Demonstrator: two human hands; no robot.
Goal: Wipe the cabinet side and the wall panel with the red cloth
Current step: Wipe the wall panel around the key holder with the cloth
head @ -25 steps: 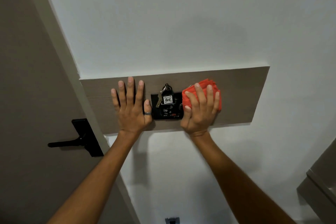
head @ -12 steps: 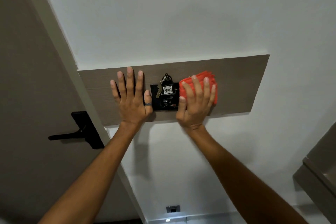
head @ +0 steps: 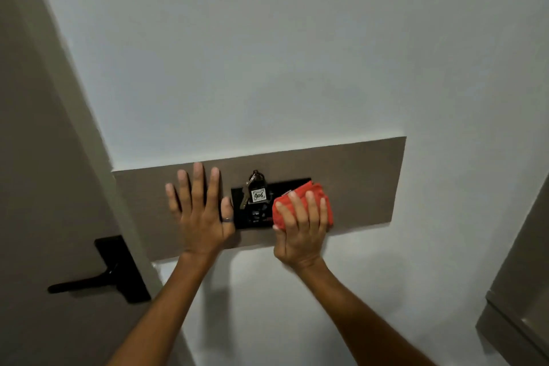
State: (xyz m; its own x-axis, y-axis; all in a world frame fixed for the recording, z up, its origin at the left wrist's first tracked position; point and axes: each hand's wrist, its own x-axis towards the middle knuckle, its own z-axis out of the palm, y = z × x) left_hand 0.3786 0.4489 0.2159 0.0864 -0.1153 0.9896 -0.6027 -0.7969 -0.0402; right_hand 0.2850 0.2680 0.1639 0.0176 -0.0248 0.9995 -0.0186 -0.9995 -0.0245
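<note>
Pressing the red cloth (head: 300, 202) flat to the wall panel (head: 365, 187), the right hand (head: 298, 232) has fingers spread over the folded wad and the thumb hooked round its left edge; grasping it against the surface. Cloth sits on the panel's middle, overlapping the right end of a black switch plate (head: 252, 211). Keys with a numbered tag (head: 258, 194) hang from that plate, just left of the cloth.

Left hand (head: 202, 211): released, palm flat on the panel, fingers splayed, empty, just left of the plate.

Panel's long axis runs left to right. Judged: the long unwiped-looking stretch lies to the right of the cloth, so the right hand is the nearer one; the strokes should follow that axis. Keys may snag if the cloth goes left.

Further out: door handle (head: 98, 279) at the near left; cabinet side (head: 523, 291) at the far right edge, well apart from both hands.
</note>
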